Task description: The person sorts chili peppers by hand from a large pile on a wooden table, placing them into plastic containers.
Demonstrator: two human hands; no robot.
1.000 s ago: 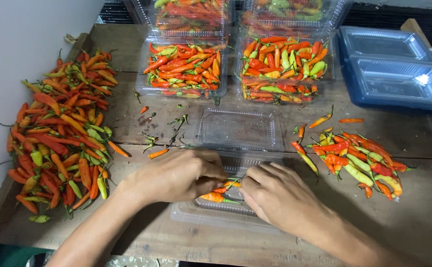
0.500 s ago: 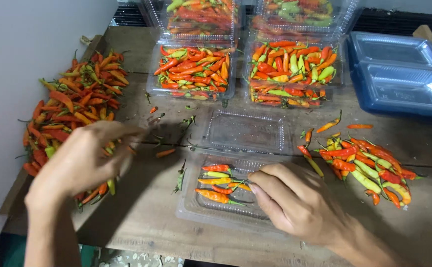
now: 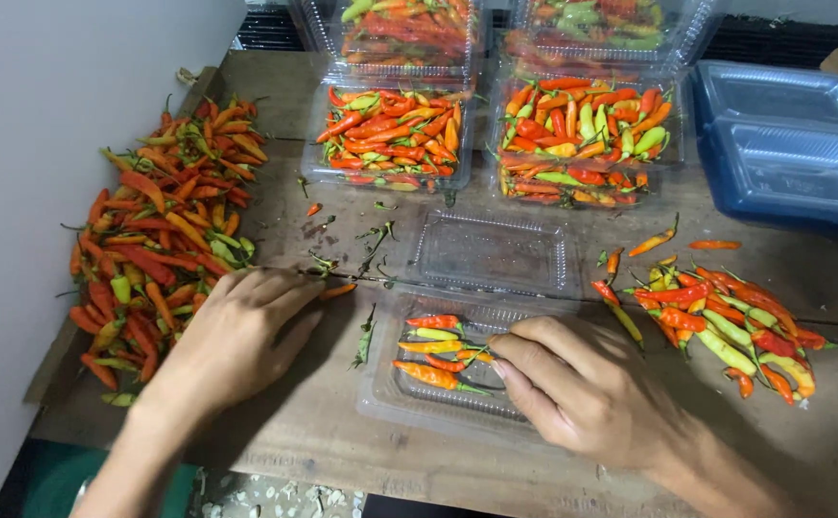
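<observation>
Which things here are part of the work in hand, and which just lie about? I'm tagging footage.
In hand:
left hand
right hand
open clear plastic clamshell tray
few red and orange chillies inside it
big loose chilli pile on the left

Lying about:
filled clear chilli trays
stacked blue plastic trays
smaller chilli pile at right
torn green stems

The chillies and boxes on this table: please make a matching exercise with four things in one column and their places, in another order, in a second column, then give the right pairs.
Things:
1. large chilli pile
2. small chilli pile
3. blue trays
4. open clear box

Places:
A. far right corner of the table
B. under the right hand, holding a few chillies
C. left edge, beside the left hand
D. right of the open box, near side

Pairs: 1-C, 2-D, 3-A, 4-B
</observation>
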